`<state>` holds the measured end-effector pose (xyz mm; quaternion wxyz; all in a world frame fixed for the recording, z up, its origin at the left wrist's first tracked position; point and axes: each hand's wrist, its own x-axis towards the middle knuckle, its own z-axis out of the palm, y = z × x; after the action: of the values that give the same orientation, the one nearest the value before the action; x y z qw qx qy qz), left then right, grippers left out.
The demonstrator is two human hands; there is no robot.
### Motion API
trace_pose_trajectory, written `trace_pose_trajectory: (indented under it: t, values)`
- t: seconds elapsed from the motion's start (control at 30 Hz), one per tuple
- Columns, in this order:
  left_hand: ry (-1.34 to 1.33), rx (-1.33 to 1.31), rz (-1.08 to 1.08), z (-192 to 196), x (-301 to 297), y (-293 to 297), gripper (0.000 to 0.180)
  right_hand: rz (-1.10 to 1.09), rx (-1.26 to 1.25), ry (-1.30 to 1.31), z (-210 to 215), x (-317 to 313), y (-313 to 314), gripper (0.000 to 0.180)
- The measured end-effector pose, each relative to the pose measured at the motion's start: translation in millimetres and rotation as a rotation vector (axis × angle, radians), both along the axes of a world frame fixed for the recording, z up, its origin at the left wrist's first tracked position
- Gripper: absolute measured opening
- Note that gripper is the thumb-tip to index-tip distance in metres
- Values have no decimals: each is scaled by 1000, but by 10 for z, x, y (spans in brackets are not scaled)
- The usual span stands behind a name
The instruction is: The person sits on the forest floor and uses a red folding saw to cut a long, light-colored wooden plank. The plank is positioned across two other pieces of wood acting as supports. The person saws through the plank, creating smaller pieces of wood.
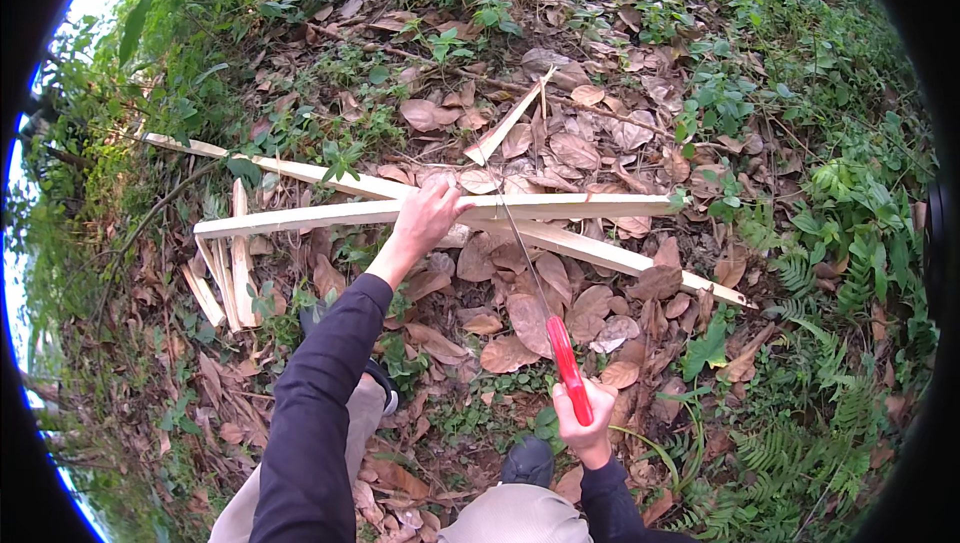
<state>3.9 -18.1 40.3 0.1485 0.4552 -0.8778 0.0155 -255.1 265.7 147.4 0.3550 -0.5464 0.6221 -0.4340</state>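
Observation:
My left hand is closed over a long pale wooden plank, pressing it from above near its middle. The plank lies crosswise on top of a second, longer wooden strip that slants beneath it. In my right hand is the red handle of a hand saw, its thin blade pointing away from me. The blade crosses the upper plank just right of my left hand; how deep it sits in the wood I cannot tell.
Several short wooden pieces lie at the left, under and beside the plank's end. A pointed wood offcut rests beyond the blade. Dry brown leaves cover the ground; ferns grow at the right. My shoe is close below.

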Motion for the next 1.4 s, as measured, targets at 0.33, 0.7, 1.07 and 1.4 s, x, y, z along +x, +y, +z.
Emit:
trace_pose_trajectory:
  t: [0.33, 0.7, 1.07, 1.4]
  values:
    - [-67, 72, 26, 7, -69, 27, 54, -13, -91, 67, -68, 313, 50, 12]
    - [24, 20, 93, -68, -129, 118, 41, -11, -90, 27, -203, 194, -77, 15]
    - [50, -5, 116, -76, -108, 96, 43, -14, -97, 36, -236, 218, -51, 10]
    - [-11, 17, 126, -72, -127, 134, 40, -20, -52, -21, -178, 141, -1, 17]
